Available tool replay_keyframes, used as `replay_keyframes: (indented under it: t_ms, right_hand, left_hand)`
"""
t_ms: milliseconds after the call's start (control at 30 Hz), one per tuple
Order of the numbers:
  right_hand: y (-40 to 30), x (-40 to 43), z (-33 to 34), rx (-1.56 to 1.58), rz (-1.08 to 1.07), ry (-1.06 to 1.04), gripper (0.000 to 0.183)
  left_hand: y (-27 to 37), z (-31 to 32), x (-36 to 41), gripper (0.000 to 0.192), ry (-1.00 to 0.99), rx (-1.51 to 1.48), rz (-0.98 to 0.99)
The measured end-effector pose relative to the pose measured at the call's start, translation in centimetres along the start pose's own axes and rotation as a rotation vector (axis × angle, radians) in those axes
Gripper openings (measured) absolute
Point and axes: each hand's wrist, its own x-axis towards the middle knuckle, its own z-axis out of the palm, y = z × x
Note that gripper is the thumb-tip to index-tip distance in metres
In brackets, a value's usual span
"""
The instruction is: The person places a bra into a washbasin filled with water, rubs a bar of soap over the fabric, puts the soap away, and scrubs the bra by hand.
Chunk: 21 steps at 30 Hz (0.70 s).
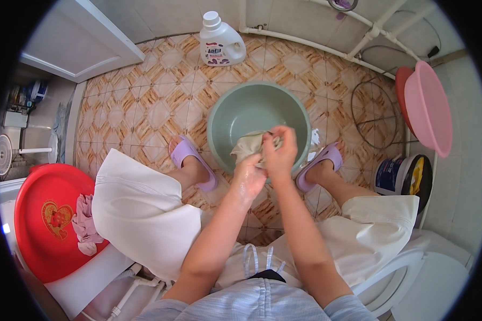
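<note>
A sage-green plastic basin [245,108] stands on the tiled floor between my feet. Above its near right part, my left hand [249,174] and my right hand [280,150] are close together, both gripping a bunched beige cloth [247,147]. The left palm looks wet and lies under the cloth's near end, while the fingers of the right are curled over its right side. Part of the cloth hangs over the basin's inside. Whether the basin holds water is hard to tell.
A white detergent bottle [221,44] stands beyond the basin. At left, a red basin [32,224] holds a pink cloth [84,224]. A pink basin [427,108] leans by the right wall, above a paint bucket [389,174]. A hose [353,116] loops near pipes; a washing machine [429,277] is lower right.
</note>
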Motion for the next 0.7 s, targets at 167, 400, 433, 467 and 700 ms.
replay_keyframes:
  t_ms: [167, 400, 433, 467, 700]
  right_hand:
    - [-2.6, -4.6, 1.5, -0.118, -0.406, 0.075, 0.018]
    - [-0.3, -0.5, 0.4, -0.253, -0.212, -0.083, 0.011]
    - [0.0, -0.6, 0.6, -0.269, -0.292, 0.049, 0.009]
    - [0.2, -0.6, 0.8, -0.285, -0.37, 0.183, 0.006]
    - [-1.9, -3.3, 1.6, -0.223, -0.485, -0.005, 0.013]
  left_hand:
    - [0.8, -0.8, 0.0, 0.033, 0.107, -0.096, -0.058]
    - [0.7, -0.1, 0.2, 0.03, 0.108, -0.07, -0.094]
    - [0.9, 0.3, -0.4, 0.034, 0.054, -0.077, -0.079]
    - [1.1, 0.8, -1.0, 0.039, -0.002, -0.085, -0.065]
    - [1.4, 0.0, -0.1, 0.051, -0.444, -0.133, 0.056]
